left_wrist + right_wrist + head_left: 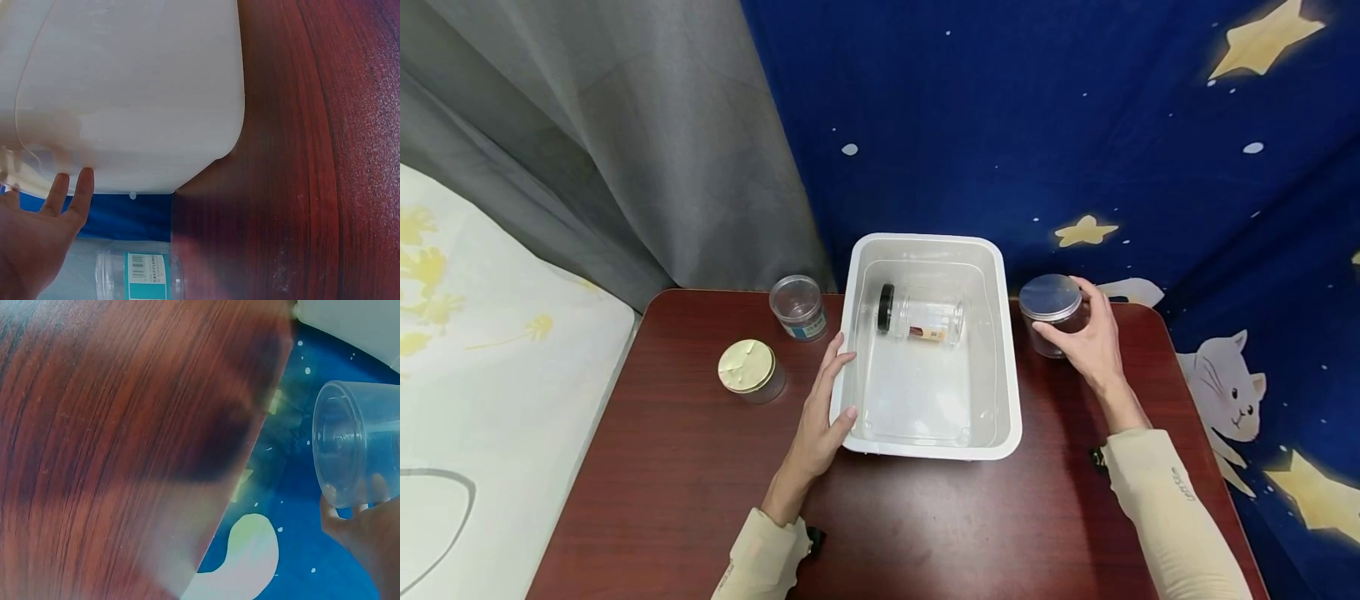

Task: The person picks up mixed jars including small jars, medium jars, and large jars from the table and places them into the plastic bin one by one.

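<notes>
1. Head view. Right hand (1093, 342) wraps its fingers round a clear jar with a silver lid (1051, 312); thumb on the near side, fingers over the far side, jar upright on the dark red table (685, 467). Just left of this grip stands the white bin (1009, 367), jar and bin near each other but apart.
2. Head view, continued. Left hand (826, 412) lies flat against the bin's left wall, fingers straight and close together, thumb hooked at the near corner of the rim; it clamps nothing. Inside the bin, right of this hand, a black-lidded jar (925, 318) lies on its side. Left of the hand, well apart: a gold-lidded jar (749, 371) and, farther back, a clear jar with a blue label (799, 308), both upright.
3. Left wrist view. Left hand's straight fingertips (81, 184) touch the bin's pale wall (137, 94). The blue-labelled jar (140, 275) shows just beyond the palm, apart from it. Table surface (300, 156) fills the rest.
4. Right wrist view. Right hand (369, 531) holds the clear jar (359, 440), fingertips visible through the plastic. Table edge (125, 444) and a corner of the bin (356, 319) lie beside it.
</notes>
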A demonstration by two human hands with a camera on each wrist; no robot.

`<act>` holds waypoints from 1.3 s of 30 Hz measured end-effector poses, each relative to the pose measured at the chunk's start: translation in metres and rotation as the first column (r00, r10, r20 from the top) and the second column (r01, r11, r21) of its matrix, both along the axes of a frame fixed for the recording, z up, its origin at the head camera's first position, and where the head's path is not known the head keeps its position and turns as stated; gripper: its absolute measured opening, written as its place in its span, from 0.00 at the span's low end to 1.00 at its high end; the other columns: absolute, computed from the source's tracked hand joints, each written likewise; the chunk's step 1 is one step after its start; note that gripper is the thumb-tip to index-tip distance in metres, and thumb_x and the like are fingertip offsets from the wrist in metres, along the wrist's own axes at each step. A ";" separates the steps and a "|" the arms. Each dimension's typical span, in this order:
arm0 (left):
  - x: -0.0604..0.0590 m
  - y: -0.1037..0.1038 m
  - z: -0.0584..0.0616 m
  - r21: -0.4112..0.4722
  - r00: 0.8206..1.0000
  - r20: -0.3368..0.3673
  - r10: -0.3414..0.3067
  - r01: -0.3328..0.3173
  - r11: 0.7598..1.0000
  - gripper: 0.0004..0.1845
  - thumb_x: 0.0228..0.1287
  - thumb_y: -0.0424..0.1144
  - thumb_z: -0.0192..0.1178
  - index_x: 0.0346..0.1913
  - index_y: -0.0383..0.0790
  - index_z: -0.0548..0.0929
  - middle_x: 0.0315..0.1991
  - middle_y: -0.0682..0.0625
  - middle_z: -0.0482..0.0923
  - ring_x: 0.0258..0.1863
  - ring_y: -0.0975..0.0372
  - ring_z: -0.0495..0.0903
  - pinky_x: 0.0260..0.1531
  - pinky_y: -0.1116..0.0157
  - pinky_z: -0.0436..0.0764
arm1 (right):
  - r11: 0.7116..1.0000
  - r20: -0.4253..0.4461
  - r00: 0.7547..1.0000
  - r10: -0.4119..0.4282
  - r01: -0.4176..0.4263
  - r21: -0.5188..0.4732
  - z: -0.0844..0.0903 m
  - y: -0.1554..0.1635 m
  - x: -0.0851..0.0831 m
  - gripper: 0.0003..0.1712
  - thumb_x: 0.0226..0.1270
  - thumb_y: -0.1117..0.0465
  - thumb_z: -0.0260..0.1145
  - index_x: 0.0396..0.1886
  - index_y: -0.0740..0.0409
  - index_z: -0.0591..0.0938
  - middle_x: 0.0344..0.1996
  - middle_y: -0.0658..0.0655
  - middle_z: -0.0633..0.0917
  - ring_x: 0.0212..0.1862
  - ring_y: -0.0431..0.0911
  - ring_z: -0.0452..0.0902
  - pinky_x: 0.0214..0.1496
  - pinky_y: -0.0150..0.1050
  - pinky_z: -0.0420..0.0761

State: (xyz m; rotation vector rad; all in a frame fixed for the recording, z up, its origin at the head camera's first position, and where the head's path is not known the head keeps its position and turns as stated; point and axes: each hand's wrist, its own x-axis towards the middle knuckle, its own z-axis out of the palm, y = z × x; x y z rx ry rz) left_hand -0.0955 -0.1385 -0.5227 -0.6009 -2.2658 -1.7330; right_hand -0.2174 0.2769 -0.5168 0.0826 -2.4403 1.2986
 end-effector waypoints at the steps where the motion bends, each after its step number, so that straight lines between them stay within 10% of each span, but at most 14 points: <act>1: 0.000 0.000 0.000 0.002 1.000 -0.001 -0.001 0.001 1.000 0.34 0.69 0.53 0.53 0.73 0.42 0.64 0.79 0.48 0.47 0.77 0.50 0.48 0.72 0.54 0.49 | 1.000 -0.001 1.000 -0.001 0.001 0.005 0.001 0.000 0.000 0.52 0.40 0.63 0.85 0.69 0.45 0.73 0.52 0.56 0.75 0.51 0.45 0.70 0.50 0.27 0.65; 39: 0.000 0.000 0.000 0.009 1.000 0.001 -0.002 0.002 1.000 0.37 0.70 0.62 0.50 0.73 0.43 0.64 0.80 0.48 0.47 0.77 0.51 0.48 0.72 0.53 0.49 | 0.980 -0.098 0.994 0.056 -0.036 0.195 0.055 -0.010 0.014 0.54 0.32 0.60 0.89 0.66 0.38 0.78 0.44 0.57 0.77 0.48 0.46 0.71 0.48 0.27 0.63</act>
